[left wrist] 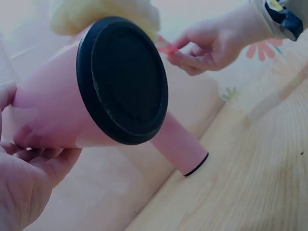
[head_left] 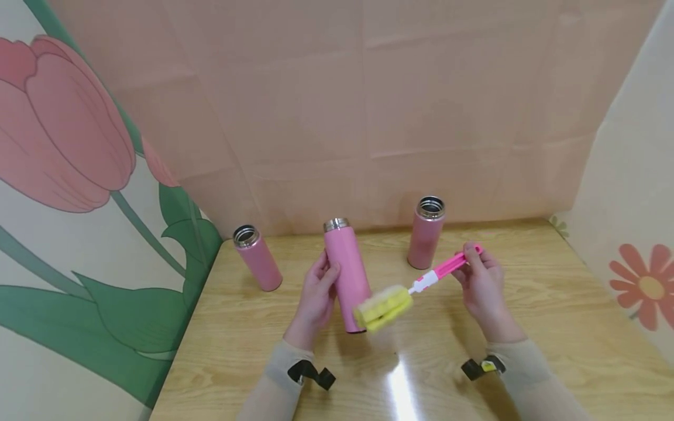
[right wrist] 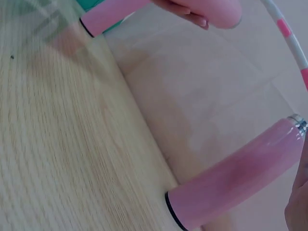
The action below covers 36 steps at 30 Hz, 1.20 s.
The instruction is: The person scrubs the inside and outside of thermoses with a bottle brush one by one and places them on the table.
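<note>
My left hand (head_left: 316, 292) grips a tall pink thermos bottle (head_left: 347, 269) around its side, lifted and tilted, its steel mouth at the upper end. In the left wrist view the black base of this bottle (left wrist: 122, 82) faces the camera. My right hand (head_left: 481, 286) pinches the pink handle of a bottle brush (head_left: 447, 268) near its end. The brush's yellow sponge head (head_left: 383, 307) overlaps the lower part of the held bottle in the head view. In the right wrist view, the right hand (right wrist: 297, 197) shows only at the edge.
Two more uncapped pink bottles stand on the wooden table (head_left: 237, 368): one bottle (head_left: 259, 260) at the back left, another bottle (head_left: 425, 237) at the back right near my right hand. A pink-covered wall (head_left: 337, 117) rises behind, with flower-painted walls on both sides.
</note>
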Motion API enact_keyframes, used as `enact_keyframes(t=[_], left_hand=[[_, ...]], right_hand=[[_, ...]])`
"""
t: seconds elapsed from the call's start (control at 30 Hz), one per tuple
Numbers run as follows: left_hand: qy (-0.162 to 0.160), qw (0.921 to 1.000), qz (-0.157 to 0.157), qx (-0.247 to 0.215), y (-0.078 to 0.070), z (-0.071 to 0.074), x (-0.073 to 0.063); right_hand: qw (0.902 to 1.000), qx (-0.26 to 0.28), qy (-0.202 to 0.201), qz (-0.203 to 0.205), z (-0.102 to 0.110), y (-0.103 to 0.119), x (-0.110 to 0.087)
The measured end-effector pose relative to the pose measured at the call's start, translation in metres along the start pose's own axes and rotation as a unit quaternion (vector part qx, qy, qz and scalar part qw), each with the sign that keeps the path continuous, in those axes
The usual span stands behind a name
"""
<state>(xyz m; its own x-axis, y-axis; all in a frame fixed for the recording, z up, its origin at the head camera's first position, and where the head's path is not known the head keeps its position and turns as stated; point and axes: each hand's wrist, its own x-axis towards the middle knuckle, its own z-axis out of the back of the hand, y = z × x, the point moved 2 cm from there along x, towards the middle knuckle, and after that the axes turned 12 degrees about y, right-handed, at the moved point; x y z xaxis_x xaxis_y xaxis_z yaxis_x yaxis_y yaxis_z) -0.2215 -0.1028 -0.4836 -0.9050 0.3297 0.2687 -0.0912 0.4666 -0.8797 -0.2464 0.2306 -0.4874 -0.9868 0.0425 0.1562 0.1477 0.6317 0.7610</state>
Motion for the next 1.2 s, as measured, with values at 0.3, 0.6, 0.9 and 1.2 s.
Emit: enact_keyframes(t=[0.3,0.6,0.9,1.2], left_hand=[[-0.07,0.9972,-0.007,0.024,-0.006,0.007,0.012],[-0.084,0.9958,-0.03,0.02,-0.012,0.006,0.018],[-0.089,0.9952,-0.036,0.019,-0.009,0.009,0.018],[-0.09,0.9952,-0.032,0.021,-0.01,0.006,0.017]], right_hand=[[0.9985,-0.043,0.033,-0.004,0.01,0.003,-0.002],[0.9923,-0.115,0.043,-0.015,0.006,-0.006,-0.01],[0.9943,-0.097,0.044,0.013,0.008,-0.006,-0.012],[0.9951,-0.09,0.024,0.031,0.005,-0.005,-0.012]])
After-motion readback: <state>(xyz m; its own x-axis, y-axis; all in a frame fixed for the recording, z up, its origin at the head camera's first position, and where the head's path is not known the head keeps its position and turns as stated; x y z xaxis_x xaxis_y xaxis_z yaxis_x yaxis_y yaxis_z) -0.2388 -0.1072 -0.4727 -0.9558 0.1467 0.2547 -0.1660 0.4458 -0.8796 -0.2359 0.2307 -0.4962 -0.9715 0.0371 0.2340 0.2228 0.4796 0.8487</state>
